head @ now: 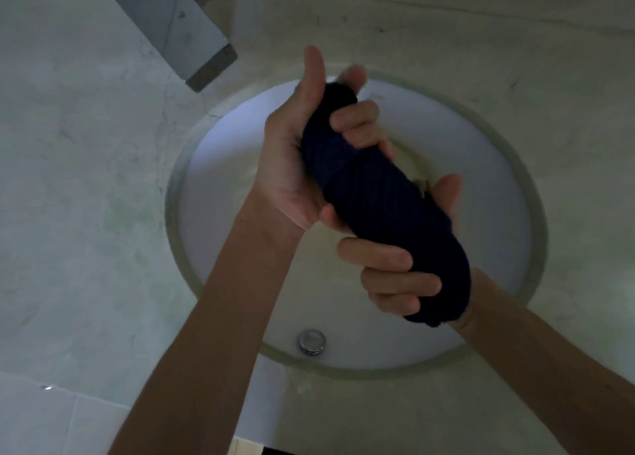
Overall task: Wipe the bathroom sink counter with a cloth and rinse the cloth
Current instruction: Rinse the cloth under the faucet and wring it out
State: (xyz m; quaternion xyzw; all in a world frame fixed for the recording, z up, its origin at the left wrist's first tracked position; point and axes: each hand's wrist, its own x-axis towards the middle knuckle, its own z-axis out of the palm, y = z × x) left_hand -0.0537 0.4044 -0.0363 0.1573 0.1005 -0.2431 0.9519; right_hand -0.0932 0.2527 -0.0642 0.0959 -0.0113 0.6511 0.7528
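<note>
Both hands, left hand [295,166] and right hand [402,269], grip a rolled dark cloth [374,193] over the round sink [220,166] in a pale marble counter [79,186]

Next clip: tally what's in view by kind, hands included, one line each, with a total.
Hands: 2, left hand and right hand, both gripping the cloth
Cloth: 1, dark blue cloth, twisted into a roll over the basin
Sink: 1, round white sink
Faucet: 1, metal faucet
Overflow fitting: 1, chrome overflow fitting
Counter: 1, counter
Total: 7
</note>
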